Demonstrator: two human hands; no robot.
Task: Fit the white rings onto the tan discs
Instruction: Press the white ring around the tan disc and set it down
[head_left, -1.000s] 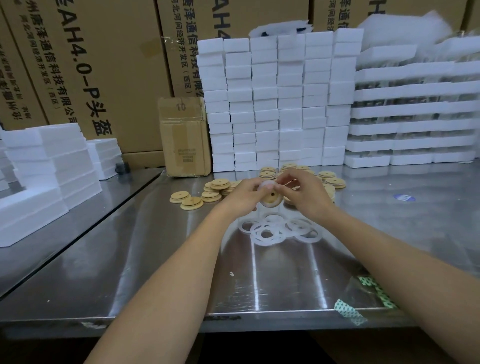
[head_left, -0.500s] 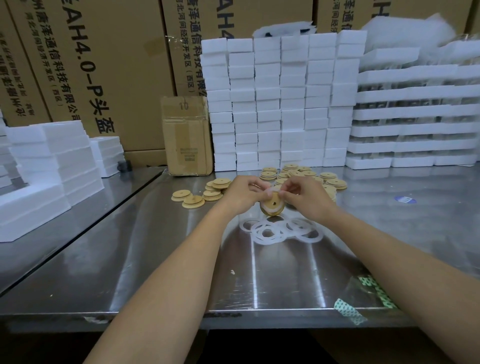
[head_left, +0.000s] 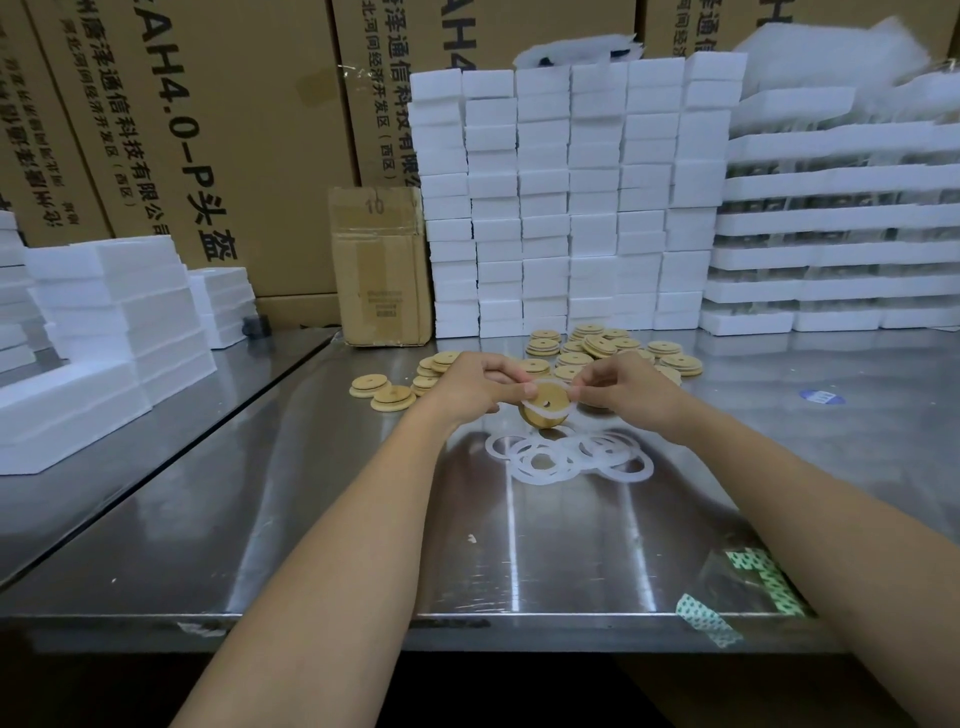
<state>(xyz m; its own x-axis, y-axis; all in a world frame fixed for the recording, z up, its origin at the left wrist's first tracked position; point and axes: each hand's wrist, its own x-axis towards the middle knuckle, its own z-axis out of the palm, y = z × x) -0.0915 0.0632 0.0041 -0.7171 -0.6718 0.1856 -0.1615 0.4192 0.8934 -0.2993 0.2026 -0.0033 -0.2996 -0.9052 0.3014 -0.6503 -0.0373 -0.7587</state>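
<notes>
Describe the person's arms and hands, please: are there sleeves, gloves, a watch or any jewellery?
The left forearm and the right forearm are bare as far as the picture shows; no sleeve is visible. The left hand and the right hand wear no gloves. No watch, bracelet or ring can be seen.

Loose rings (head_left: 569, 460) on table (head_left: 311, 519), just before right hand (head_left: 628, 392); disc heap (head_left: 597, 345) behind it; few discs (head_left: 387, 395) left of left hand (head_left: 465, 387); carton (head_left: 382, 270) farther back.

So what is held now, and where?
A tan disc, white ring partly on: left hand grips its left rim, right hand pinches the ring on the right side.
</notes>
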